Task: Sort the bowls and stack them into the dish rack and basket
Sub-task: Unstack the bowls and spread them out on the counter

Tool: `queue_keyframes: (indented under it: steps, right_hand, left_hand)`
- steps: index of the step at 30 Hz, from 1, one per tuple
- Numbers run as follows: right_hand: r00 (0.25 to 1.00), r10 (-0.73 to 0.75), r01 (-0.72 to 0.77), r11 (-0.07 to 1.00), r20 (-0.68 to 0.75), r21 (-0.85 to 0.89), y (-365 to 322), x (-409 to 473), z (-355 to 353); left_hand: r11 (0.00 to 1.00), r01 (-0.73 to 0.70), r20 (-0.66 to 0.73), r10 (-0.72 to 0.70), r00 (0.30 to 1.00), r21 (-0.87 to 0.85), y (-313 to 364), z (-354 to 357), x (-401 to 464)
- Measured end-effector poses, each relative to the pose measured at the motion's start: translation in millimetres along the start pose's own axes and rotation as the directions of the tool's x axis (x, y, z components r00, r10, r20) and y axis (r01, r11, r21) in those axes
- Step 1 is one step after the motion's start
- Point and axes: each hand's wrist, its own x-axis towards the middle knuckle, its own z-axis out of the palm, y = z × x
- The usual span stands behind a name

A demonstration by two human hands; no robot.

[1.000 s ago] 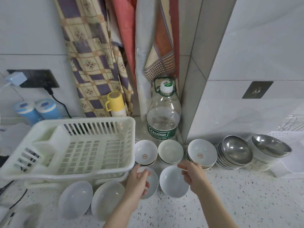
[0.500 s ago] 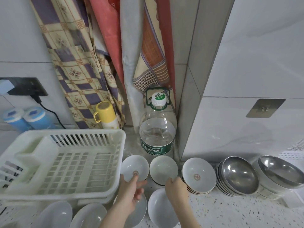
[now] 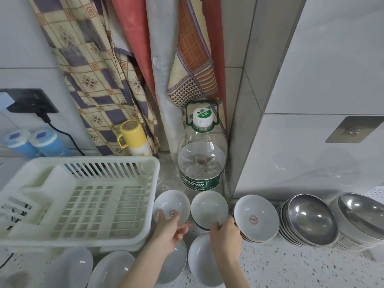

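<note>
Left hand rests spread on the rim of a crested white bowl beside the dish rack; right hand grips the plain bowl. Far bottle reads "Cestbon", cap "4.5L". Near bowls are cut off

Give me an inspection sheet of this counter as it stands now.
Surface: speckled counter, bare at right front.
Job's things: empty white dish rack; white bowls, one with a red mark; steel bowl stacks.
Clutter: water bottle, yellow-capped flask, blue containers.
Hands: left hand on the marked bowl's rim; right hand on the plain bowl's rim.
Cables: black cable from the socket.
Surroundings: tiled walls, hanging cloths, wall hook.
</note>
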Motion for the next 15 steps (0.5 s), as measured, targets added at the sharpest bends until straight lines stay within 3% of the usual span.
queue_keyframes:
  steps: [6, 15]
  right_hand:
    - [1.0, -0.007, 0.008, 0.999, -0.02, 0.04, 0, -2, 0]
    - [0.993, -0.033, 0.028, 0.998, -0.117, -0.048, -1, -5, 1]
  left_hand:
    - [0.998, -0.065, 0.031, 0.065, 0.997, -0.002, -13, -13, -19]
    - [0.966, 0.116, 0.031, -0.112, 0.993, -0.233, -15, -35, -30]
